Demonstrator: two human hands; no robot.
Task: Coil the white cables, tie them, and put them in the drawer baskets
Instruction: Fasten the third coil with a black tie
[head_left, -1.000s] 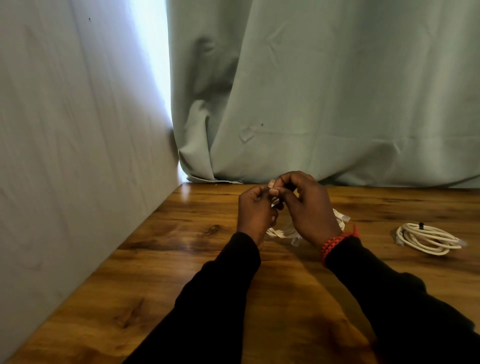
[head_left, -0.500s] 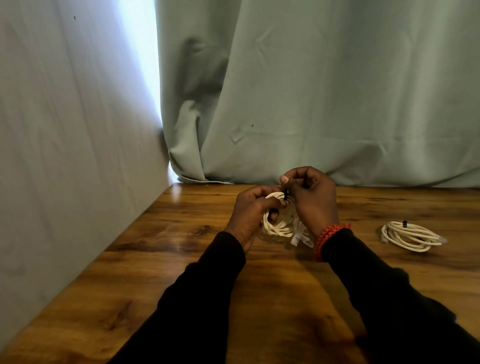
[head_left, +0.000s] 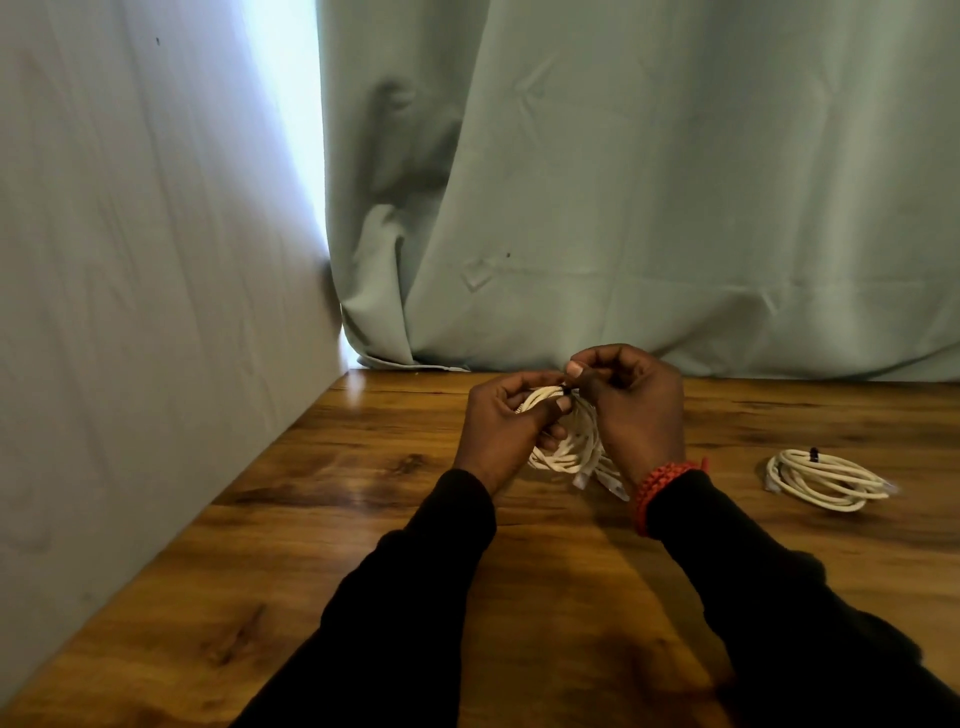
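**Both hands on a white coil, a tied coil lying apart**

The left hand (head_left: 511, 423) and right hand (head_left: 631, 410) meet just above the table (head_left: 363, 519), near its far edge, at about twelve o'clock from the wearer; between them hangs a coil (head_left: 569, 449) of white cable; the left thumb and fingers curl round the coil's upper left arc and grip it; the right thumb and forefinger pinch together at the coil's top, on a small dark tie (head_left: 567, 388); so little of the tie shows between the fingertips that I cannot tell whether it is wound closed or loose.

Much of the coil is hidden; the left palm covers its left side and the right hand its right side; only the lower loops and the top strand show; pale plug ends (head_left: 605, 475) stick out at the bottom, near the right wrist, too blurred to tell their kind; whether the lowest loop touches the table cannot be made out.

At about two o'clock, well apart from the hands, a second coil (head_left: 826, 479) lies flat on the table; a dark tie (head_left: 814, 454) stands on its far rim; its ends are smeared by blur.

A red bracelet (head_left: 660, 486) rings the right wrist; black sleeves (head_left: 415, 597) run off the bottom edge; a grey-green curtain (head_left: 649, 182) closes the back; a pale panel (head_left: 130, 286) stands at nine o'clock.
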